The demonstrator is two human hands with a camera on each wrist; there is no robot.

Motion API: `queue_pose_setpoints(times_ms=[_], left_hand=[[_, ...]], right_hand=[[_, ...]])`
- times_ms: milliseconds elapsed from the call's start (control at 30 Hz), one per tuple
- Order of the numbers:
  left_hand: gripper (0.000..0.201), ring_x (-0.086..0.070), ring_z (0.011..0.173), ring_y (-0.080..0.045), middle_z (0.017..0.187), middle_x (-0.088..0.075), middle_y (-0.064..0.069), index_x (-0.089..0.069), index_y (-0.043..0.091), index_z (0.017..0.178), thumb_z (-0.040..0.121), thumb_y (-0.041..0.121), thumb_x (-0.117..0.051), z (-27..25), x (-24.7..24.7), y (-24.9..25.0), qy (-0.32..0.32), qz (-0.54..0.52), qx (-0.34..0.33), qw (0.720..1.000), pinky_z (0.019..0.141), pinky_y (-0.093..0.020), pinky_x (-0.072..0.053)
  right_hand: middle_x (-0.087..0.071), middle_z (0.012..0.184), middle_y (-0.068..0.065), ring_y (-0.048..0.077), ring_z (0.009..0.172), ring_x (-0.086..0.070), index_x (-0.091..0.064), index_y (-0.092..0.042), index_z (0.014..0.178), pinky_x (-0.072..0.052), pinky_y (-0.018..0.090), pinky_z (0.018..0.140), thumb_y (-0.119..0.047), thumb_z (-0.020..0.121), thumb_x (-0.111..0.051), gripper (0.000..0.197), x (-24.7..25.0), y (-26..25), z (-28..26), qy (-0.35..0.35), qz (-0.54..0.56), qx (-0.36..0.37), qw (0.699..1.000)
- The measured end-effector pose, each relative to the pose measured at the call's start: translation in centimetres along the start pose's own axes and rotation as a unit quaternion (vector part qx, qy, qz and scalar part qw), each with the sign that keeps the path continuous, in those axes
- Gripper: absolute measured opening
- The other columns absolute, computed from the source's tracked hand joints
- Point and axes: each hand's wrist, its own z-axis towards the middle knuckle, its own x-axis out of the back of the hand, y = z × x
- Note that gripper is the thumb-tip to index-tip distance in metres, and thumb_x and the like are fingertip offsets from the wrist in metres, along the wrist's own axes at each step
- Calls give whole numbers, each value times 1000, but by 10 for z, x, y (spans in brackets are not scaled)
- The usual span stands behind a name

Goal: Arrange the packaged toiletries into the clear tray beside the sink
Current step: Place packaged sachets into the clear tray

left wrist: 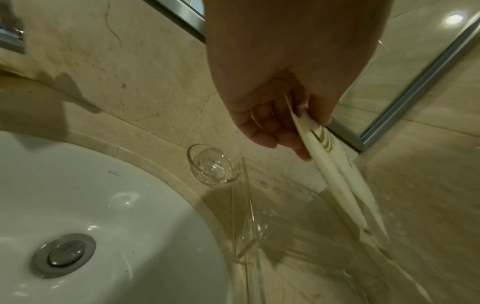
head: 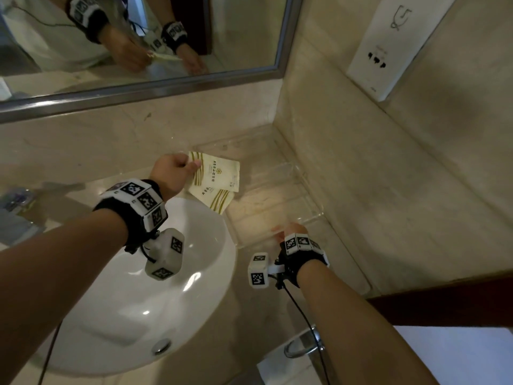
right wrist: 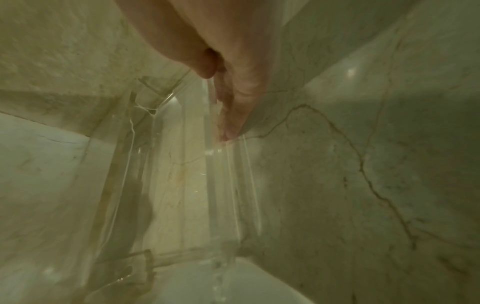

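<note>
White sink (head: 138, 287) at left, set into the marble counter (head: 347, 245), drain (head: 161, 346) near its front edge. Small glass dish (left wrist: 211, 164) just beside the basin rim. Left hand (head: 170, 173) raised above the counter behind the sink, thumb and curled fingers (left wrist: 270, 131) pinching two cream sachets (head: 215, 180) by one end, both hanging over the near-left part of the clear tray (head: 299, 190). Tray flat on the counter in the corner by the wall. Right hand (head: 291, 230) at the tray's front edge, fingers straight and close together, tips touching the rim (right wrist: 228, 131), holding nothing. Wall socket plate (head: 388, 45) upper right.
</note>
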Motion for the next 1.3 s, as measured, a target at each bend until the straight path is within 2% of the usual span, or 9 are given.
queue_pose_setpoints(times_ms=[200, 300, 367, 467, 533, 667, 867, 1067, 1300], left_hand=[[38, -65, 85, -34, 92, -71, -20, -67, -1, 85, 90, 34, -53, 0, 0, -1, 3, 49, -23, 999, 89, -43, -51], [42, -60, 74, -30, 83, -68, -21, -63, -1, 80, 87, 40, -54, 3, -1, 1, -1, 43, -26, 999, 76, -36, -48], [39, -54, 70, -23, 75, -64, -15, -60, 3, 70, 87, 38, -55, 2, -3, 4, -5, 38, -31, 999, 68, -33, -41], [39, -49, 66, -21, 70, -57, -12, -55, 4, 64, 86, 36, -58, 0, -8, 6, -11, 33, -29, 999, 65, -32, -37], [44, -47, 66, -21, 70, -53, -12, -56, -5, 71, 86, 37, -59, -1, -10, 6, -13, 36, -29, 999, 65, -32, -35], [38, -50, 71, -21, 76, -56, -15, -61, -8, 80, 88, 30, -59, -1, -16, 9, -25, 22, -23, 999, 65, -31, -38], [27, -57, 75, -22, 79, -64, -11, -59, 17, 63, 86, 30, -62, 7, -11, 3, 24, 17, 0, 1000, 72, -32, -45], [11, -62, 94, -28, 95, -66, -13, -60, 14, 76, 86, 16, -62, 11, 5, -18, 56, 32, 58, 996, 92, -38, -51], [17, -63, 98, -31, 104, -68, -18, -66, 4, 95, 85, 17, -63, 18, 11, -34, 89, 54, 86, 991, 87, -36, -50]], right_hand=[[-56, 125, 14, 37, 115, -55, -62, -8, 116, -49, 52, 92, -27, 88, -60, 34, 3, 7, -17, 36, -248, -9, 968], [-43, 140, 23, 38, 127, -46, -43, 0, 135, -42, 44, 97, -25, 99, -38, 43, 9, -7, -19, 106, -2, -33, 994], [-44, 140, 21, 35, 125, -47, -38, 0, 137, -41, 39, 95, -37, 99, -33, 53, 12, -21, -6, 145, 216, -38, 965], [-63, 92, 11, 24, 78, -61, -59, -5, 98, -47, 34, 71, -56, 92, -39, 55, 11, -46, -4, 87, 254, 38, 963], [-57, 76, 2, 15, 65, -53, -57, -8, 91, -46, 26, 61, -51, 91, -47, 44, 6, -60, -11, -18, 275, 131, 952], [-64, 88, 3, 21, 84, -60, -61, -14, 90, -46, 31, 77, -21, 90, -60, 7, -3, -77, -14, -185, 214, 230, 931], [-59, 85, 4, 17, 74, -59, -54, -14, 82, -51, 26, 58, -6, 92, -55, 13, 6, -75, 16, -165, 321, 138, 923], [-60, 84, 10, 13, 62, -56, -52, 8, 122, -52, 18, 45, -1, 91, -55, 33, 18, -46, 53, -106, 92, 51, 989], [-61, 84, 17, 20, 68, -58, -52, 15, 119, -56, 21, 46, 14, 85, -54, 34, -10, -51, 70, -115, 127, 41, 984]])
